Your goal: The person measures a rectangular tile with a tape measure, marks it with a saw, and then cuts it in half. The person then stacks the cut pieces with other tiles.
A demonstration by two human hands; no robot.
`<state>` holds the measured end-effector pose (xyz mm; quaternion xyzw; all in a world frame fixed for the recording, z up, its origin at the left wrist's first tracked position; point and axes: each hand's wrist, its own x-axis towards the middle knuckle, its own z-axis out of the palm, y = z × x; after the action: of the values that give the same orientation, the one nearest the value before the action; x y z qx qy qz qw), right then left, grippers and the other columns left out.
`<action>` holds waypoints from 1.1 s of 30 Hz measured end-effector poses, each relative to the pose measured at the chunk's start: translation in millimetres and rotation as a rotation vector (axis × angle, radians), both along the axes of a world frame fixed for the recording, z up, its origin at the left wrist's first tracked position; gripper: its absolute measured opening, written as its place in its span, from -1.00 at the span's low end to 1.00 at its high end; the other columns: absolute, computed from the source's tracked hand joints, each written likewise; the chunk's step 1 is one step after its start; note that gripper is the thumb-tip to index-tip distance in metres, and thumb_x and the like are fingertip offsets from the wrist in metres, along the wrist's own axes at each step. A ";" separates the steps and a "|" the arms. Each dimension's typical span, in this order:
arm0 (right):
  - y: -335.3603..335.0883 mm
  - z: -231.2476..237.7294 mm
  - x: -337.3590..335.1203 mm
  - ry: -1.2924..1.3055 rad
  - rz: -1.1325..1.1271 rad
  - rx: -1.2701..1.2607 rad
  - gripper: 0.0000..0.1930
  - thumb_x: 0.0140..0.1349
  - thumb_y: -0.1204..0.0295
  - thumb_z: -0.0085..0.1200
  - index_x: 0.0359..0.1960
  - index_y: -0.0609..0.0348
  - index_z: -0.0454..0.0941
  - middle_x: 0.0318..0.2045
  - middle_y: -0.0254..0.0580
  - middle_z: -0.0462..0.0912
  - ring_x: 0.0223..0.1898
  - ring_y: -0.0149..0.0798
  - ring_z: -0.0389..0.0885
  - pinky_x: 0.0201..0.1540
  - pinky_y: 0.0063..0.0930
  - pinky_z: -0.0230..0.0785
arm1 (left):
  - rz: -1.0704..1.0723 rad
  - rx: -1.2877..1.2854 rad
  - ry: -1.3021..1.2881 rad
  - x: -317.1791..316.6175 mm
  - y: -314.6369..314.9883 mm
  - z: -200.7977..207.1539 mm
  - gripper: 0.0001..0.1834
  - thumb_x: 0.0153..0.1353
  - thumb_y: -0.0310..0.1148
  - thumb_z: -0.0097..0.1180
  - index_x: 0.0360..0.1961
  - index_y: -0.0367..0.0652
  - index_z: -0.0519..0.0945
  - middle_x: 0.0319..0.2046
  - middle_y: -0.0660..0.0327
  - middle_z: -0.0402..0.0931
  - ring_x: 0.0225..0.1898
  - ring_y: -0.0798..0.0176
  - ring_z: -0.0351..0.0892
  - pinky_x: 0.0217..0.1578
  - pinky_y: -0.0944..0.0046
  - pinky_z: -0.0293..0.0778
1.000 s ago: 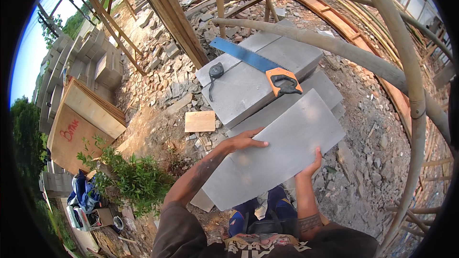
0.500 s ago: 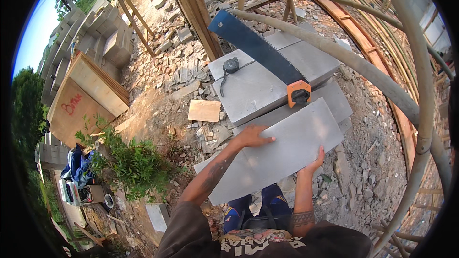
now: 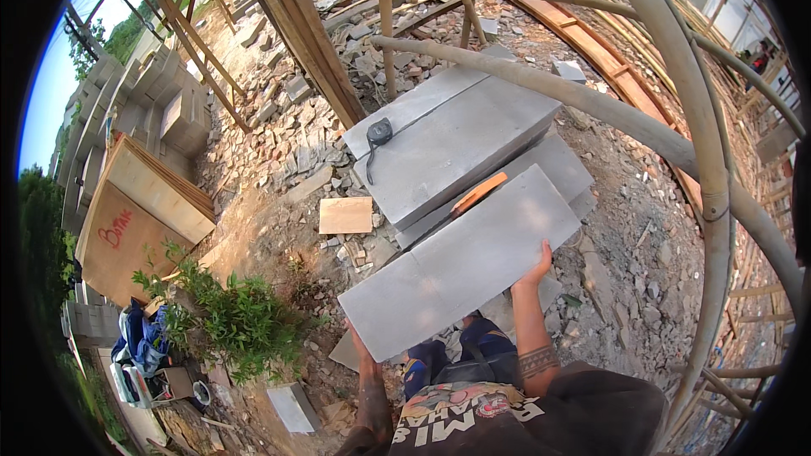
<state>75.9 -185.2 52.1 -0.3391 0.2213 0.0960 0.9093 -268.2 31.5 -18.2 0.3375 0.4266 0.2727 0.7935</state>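
Note:
A long grey concrete block (image 3: 460, 262) is held tilted in front of my body, its right end higher. My right hand (image 3: 532, 270) grips its lower right edge, thumb upward. My left hand (image 3: 358, 343) is at its lower left end, fingers mostly hidden behind the block. Just beyond the block, an orange-handled hand saw (image 3: 479, 194) rests by the front of the stacked grey blocks (image 3: 456, 143); its handle shows edge-on and its blade is mostly hidden. A black tape measure (image 3: 379, 131) lies on the stack, its strap hanging toward me.
A thick grey pole (image 3: 583, 93) slants over the stack's far right side, meeting a curved upright pole (image 3: 716, 203). Rubble covers the ground. Left are a small plywood piece (image 3: 345, 215), a leafy shrub (image 3: 241, 308), leaning plywood sheets (image 3: 139, 219) and a loose block (image 3: 293, 408).
My left hand has gone from the block's top face to its lower left end. The saw has dropped from across the stack to its front side. My view has shifted.

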 end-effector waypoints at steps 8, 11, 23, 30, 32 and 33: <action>18.0 11.5 -1.3 0.052 -0.040 -0.084 -0.31 0.35 -0.08 0.01 0.36 0.14 0.39 0.27 -0.13 0.52 0.27 -0.02 0.48 0.31 -0.07 0.33 | 0.023 -0.078 0.053 1.1 15.0 28.1 -0.01 0.37 0.44 -0.15 0.53 -0.13 0.19 0.41 0.03 0.33 0.34 -0.03 0.41 0.29 -0.04 0.40; 9.7 9.2 6.7 0.109 -0.083 -0.190 -0.34 0.35 -0.01 0.08 0.36 0.15 0.39 0.27 -0.10 0.51 0.26 0.00 0.48 0.32 -0.06 0.31 | 0.047 -0.081 0.039 6.1 0.2 24.4 -0.04 0.35 0.39 -0.08 0.51 -0.14 0.22 0.37 0.02 0.37 0.31 -0.03 0.44 0.25 -0.04 0.43; 119.9 82.2 136.9 -1.669 0.659 -1.738 -0.40 0.05 0.38 0.46 0.13 0.13 0.47 0.34 -0.05 0.40 0.36 0.11 0.35 0.34 0.07 0.24 | 0.048 -0.132 0.045 27.5 -7.7 64.5 -0.09 0.31 0.30 0.00 0.44 -0.19 0.31 0.26 0.00 0.47 0.21 -0.03 0.53 0.15 -0.03 0.51; 126.2 78.1 192.2 -2.064 1.246 -1.371 -0.56 0.07 0.34 0.46 -0.11 0.11 0.46 0.10 -0.10 0.52 0.19 0.04 0.49 0.14 -0.06 0.43 | 0.113 -0.172 0.033 20.3 -8.4 50.9 -0.09 0.32 0.30 0.02 0.45 -0.20 0.32 0.28 0.03 0.47 0.26 0.00 0.50 0.23 0.00 0.44; 125.4 98.3 182.2 -1.879 1.547 -1.408 -0.63 0.15 0.31 0.41 -0.14 0.09 0.47 -0.08 -0.13 0.60 0.04 0.00 0.58 0.05 -0.09 0.47 | 0.130 -0.161 0.045 24.2 -8.9 51.7 -0.08 0.32 0.31 0.02 0.45 -0.21 0.32 0.29 0.03 0.46 0.25 0.00 0.51 0.23 0.00 0.44; 132.2 114.6 179.1 -1.979 1.485 -1.388 -0.65 0.18 0.28 0.38 -0.14 0.09 0.47 -0.17 -0.15 0.60 -0.03 0.00 0.59 0.01 -0.10 0.46 | 0.137 -0.152 0.055 25.2 -7.9 52.5 -0.08 0.32 0.31 0.03 0.45 -0.21 0.32 0.29 0.03 0.46 0.25 0.00 0.51 0.23 0.00 0.45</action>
<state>255.0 -53.0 166.6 -0.6718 -0.7225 0.1443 0.0768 -243.0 23.6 34.4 0.2537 0.4900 0.2836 0.7843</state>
